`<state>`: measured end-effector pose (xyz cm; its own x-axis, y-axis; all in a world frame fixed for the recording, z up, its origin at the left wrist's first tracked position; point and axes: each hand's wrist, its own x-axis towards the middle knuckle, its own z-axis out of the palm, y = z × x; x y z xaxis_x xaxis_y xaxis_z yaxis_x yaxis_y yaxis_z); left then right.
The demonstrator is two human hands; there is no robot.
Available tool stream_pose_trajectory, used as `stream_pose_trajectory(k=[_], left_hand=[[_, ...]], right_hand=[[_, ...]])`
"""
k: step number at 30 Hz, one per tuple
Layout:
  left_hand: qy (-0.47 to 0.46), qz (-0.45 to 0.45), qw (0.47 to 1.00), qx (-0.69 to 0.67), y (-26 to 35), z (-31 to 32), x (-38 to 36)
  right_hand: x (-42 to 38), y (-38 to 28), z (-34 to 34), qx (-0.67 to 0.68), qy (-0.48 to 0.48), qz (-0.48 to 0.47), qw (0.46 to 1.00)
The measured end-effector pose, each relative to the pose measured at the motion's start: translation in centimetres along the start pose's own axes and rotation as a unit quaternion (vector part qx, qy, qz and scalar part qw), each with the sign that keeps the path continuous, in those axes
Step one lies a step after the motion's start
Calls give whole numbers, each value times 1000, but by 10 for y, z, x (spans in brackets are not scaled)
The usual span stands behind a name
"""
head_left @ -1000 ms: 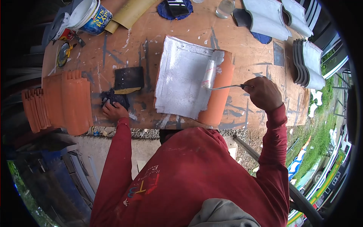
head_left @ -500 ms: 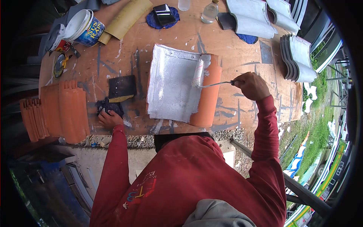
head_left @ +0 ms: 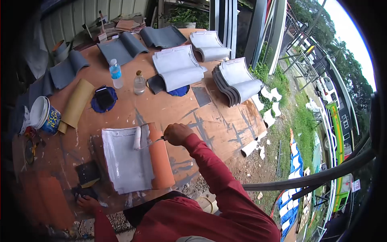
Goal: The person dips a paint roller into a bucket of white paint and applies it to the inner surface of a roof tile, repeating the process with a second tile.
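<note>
While on tile point(head_left: 128, 165), roller point(head_left: 137, 138) farther up.

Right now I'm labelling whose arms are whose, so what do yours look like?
My right arm wears a long, dark red sleeve ending at the wrist, with no print that I can see. The left sleeve is the same red, partly out of frame. My right hand and left hand are gloveless.

Beyond my tabletop's far-left corner stands a ribbed, pale wall point(head_left: 88, 20). Off its right edge I have gravel point(head_left: 238, 171), then green grass point(head_left: 308, 125), dark trees point(head_left: 342, 60) and bright daylight from a white sky point(head_left: 350, 24).
</note>
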<state>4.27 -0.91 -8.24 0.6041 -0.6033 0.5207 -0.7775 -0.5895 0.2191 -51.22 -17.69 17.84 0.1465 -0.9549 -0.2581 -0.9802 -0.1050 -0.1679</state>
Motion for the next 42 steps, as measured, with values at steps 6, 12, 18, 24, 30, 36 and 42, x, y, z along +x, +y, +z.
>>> stream_pose_trajectory(k=[6,12,18,24,30,36,42], left_hand=[[27,-17,999,-28,-6,7,2],[34,6,999,-20,3,-5,3],[34,5,999,-20,11,-11,3],[29,10,999,43,-14,15,0],[56,36,997,-42,-1,4,3],[15,29,999,28,-27,21,1],[15,11,999,29,-27,23,-1]], right_hand=[[3,-6,25,102,-1,-1,995],[-14,25,23,147,-10,15,989],[-35,-20,50,240,25,47,969],[-97,-40,66,680,-14,92,728],[-82,-68,103,763,21,115,636],[-95,-95,136,771,55,149,616],[-165,-117,157,792,7,186,581]])
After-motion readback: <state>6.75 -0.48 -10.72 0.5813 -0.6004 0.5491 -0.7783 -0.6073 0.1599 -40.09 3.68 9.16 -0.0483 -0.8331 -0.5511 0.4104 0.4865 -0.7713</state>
